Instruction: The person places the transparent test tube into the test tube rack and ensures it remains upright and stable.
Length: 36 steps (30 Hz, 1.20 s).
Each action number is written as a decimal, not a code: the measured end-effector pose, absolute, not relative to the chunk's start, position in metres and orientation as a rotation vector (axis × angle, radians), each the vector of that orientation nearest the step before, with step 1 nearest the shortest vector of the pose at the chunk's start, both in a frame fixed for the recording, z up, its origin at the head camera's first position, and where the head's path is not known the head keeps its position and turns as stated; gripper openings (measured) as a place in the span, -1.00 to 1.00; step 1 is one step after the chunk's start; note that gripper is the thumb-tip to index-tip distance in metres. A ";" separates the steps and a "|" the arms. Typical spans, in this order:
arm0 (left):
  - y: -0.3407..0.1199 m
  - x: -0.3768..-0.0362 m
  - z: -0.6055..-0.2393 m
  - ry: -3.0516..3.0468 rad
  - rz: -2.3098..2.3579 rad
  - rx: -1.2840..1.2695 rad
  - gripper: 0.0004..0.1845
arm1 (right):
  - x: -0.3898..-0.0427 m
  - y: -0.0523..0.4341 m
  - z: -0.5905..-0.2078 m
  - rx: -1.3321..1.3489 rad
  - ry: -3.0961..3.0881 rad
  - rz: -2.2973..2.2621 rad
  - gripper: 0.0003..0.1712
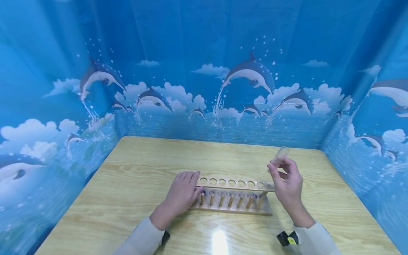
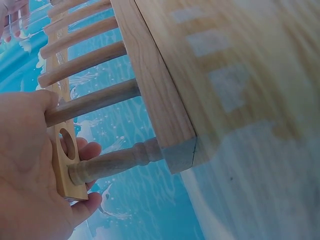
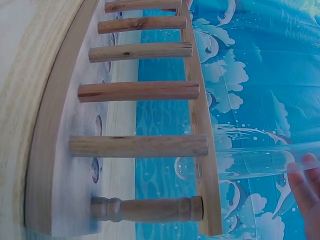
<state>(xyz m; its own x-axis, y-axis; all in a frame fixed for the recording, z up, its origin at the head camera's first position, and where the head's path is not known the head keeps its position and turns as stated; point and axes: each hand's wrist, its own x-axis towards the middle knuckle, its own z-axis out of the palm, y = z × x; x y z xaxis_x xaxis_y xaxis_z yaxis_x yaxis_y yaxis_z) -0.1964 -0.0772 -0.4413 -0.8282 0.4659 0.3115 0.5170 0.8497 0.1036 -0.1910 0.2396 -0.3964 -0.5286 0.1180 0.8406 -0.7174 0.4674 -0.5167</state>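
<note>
- The left hand [image 1: 182, 194] sits at the left end of the wooden test tube rack [image 1: 234, 197], fingers laid fairly straight over the end of the top board, thumb down by the end post. The left wrist view shows the fingers wrapping the board's edge beside the last hole, so it reads as a steadying hold more than a tight grip.
- The right hand [image 1: 287, 182] is up over the rack's right end, thumb and fingertips [image 3: 306, 186] pinched round a clear test tube [image 1: 276, 163].
- The tube stands tilted, open mouth up and away from the person, rounded bottom aimed down at the rightmost hole.
- In the right wrist view the tube [image 3: 235, 162] has its rounded tip passing the top board [image 3: 202, 145]; whether it sits inside the hole or just alongside the board I cannot tell.
- The other holes in the top board look vacant, and the rack rests flat on the wooden table [image 1: 134, 177], well out from the blue dolphin-print backdrop [image 1: 204, 71].
- My read: this is the seating step, one tube going into the end slot while the other hand braces the rack.
- The next move would call for bringing the tube upright over the hole and lowering it gently until the bottom finds the dimple in the base, then easing the pinch off.
</note>
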 end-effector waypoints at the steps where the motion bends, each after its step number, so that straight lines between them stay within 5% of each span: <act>1: -0.077 -0.196 -0.441 -2.752 -0.268 -0.746 -0.38 | -0.191 0.240 -0.396 0.507 -1.827 1.173 -0.61; 23: -0.076 -0.196 -0.440 -2.767 -0.296 -0.722 -0.37 | -0.173 0.223 -0.377 0.515 -1.836 1.192 -0.68; 36: -0.075 -0.195 -0.440 -2.789 -0.294 -0.711 -0.36 | -0.188 0.239 -0.406 0.468 -1.887 1.197 -0.63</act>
